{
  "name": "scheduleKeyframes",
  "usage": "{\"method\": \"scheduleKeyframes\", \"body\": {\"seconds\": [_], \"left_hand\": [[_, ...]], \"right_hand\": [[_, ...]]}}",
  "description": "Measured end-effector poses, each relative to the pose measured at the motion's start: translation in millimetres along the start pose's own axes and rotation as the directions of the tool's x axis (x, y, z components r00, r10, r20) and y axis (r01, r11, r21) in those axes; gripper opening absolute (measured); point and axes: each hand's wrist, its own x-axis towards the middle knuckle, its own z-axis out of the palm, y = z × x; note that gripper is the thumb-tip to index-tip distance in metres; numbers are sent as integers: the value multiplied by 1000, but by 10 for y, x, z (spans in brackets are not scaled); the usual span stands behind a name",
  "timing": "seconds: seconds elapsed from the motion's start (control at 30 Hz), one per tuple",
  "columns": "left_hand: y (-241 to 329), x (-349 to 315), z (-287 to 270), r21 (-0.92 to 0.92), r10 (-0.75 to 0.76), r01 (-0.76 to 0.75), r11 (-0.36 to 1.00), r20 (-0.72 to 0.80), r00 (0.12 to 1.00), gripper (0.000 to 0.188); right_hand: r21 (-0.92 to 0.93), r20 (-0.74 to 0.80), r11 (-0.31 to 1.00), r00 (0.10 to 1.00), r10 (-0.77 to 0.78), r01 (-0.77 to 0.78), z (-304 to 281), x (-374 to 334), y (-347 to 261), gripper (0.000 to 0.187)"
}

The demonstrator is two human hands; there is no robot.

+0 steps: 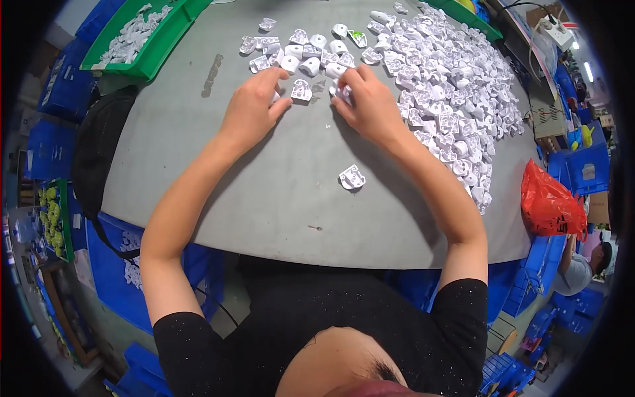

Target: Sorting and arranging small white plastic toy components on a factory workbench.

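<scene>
My left hand (253,111) is at the far middle of the grey table, its fingers curled round a small white plastic part (275,96), mostly hidden. Level with it, my right hand (372,109) pinches another white plastic part (339,90) between thumb and fingers. Between the two hands a white part (301,90) lies with its ribbed hollow side up. Just beyond my fingertips sits a loose cluster of such parts (309,65), some showing a smooth rounded side. One part (357,39) there has a green mark. A single part (352,177) lies nearer to me.
A large heap of white parts (456,99) covers the table's right side. Green trays stand at the far left (159,56) and far right. A black bag (106,145) hangs at the left edge, a red plastic bag (550,202) at the right. Blue crates surround the table (264,212); another person (582,271) is at the right.
</scene>
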Motion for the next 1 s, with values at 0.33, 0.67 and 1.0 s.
{"method": "scheduleKeyframes", "body": {"seconds": [0.33,0.67,1.0], "left_hand": [[491,-506,247,-160,573,-553,818,128,810,18],[474,-125,50,-132,231,-230,964,-12,973,24],[53,772,371,455,82,-73,888,0,997,26]], "right_hand": [[53,234,969,947,222,-240,-706,-994,-382,33],[-95,14,991,996,-88,89,-188,71,26,35],[-181,111,984,994,22,-2,15,347,135,25]]}}
